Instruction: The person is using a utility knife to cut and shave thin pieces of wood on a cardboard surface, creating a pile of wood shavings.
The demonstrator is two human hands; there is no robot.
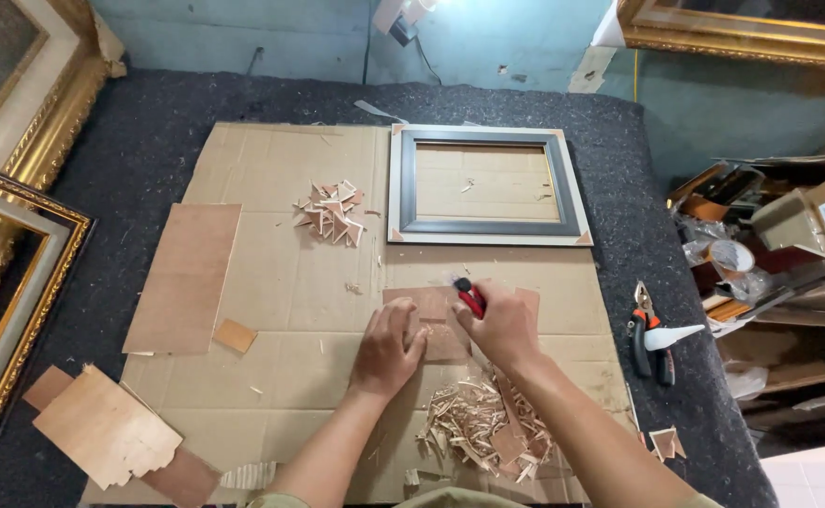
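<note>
From my remote view, the right hand (pixel 505 325) has its fingers curled tight around a red-handled utility knife (pixel 470 297), whose tip points down at a thin brown board piece (pixel 431 315) lying on the cardboard sheet (pixel 281 273). The left hand (pixel 389 350) lies palm down with fingers spread flat, pressing that same board piece just left of the knife; it grips nothing. Just below the 2 hands, toward me, I see a heap of pale wood shavings and offcuts (pixel 483 428). Above the hands lies a small picture frame (pixel 488 185), dark inside and cream at the rim, flat on the cardboard. Left of it sits a pile of small triangular wood chips (pixel 333 213). Farther left lies a large brown board panel (pixel 185 277), with a small square offcut (pixel 235 335) beside its lower corner. At the right, on the dark felt table cover (pixel 130 141), rest pliers with dark and orange handles (pixel 650 339). Gilded frames (pixel 8 235) lean at the far left.
</note>
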